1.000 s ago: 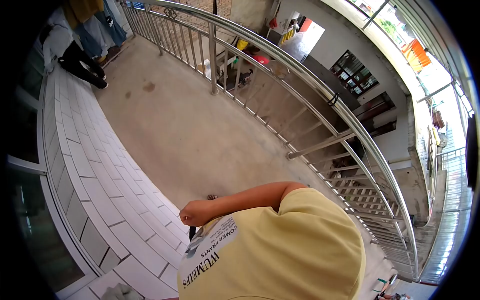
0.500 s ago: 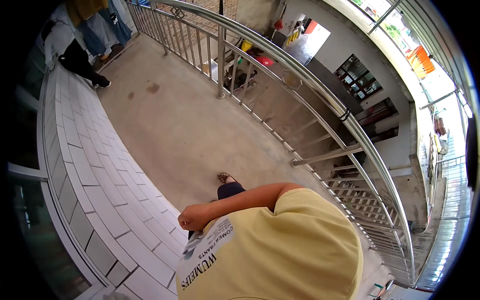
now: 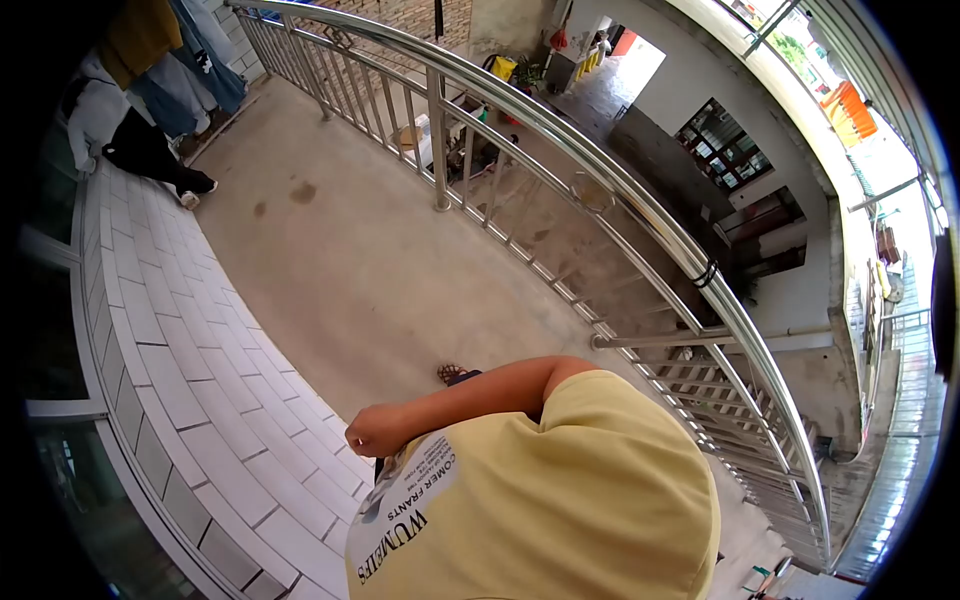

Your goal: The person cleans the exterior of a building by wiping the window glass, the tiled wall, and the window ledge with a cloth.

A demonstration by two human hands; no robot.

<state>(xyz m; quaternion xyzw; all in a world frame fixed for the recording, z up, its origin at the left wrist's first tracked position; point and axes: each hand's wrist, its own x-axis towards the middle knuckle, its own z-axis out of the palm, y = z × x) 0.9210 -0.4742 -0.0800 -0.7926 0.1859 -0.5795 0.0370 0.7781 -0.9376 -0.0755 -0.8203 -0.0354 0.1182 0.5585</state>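
My right hand (image 3: pixel 374 430) is curled into a loose fist in front of the yellow T-shirt (image 3: pixel 600 480) that I wear. The arm is bent across the body, and nothing shows sticking out of the fingers, though the palm side is hidden. Dark printed letters on a pale patch mark the shirt front just below the hand. Beyond the forearm a sandalled foot (image 3: pixel 452 373) stands on the concrete floor (image 3: pixel 350 270). My left hand lies outside the view.
A stainless steel railing (image 3: pixel 437 140) curves along the right, above a lower yard. White tiles (image 3: pixel 215 400) run along the left beside a window frame (image 3: pixel 65 408). Clothes (image 3: pixel 140 45) hang at the top left. Dark trousers (image 3: pixel 145 150) and a shoe show over there.
The view has shifted slightly, and the hanging clothes show more fully. My right hand sits a little further left, still curled. The forearm covers more of the leg and foot.
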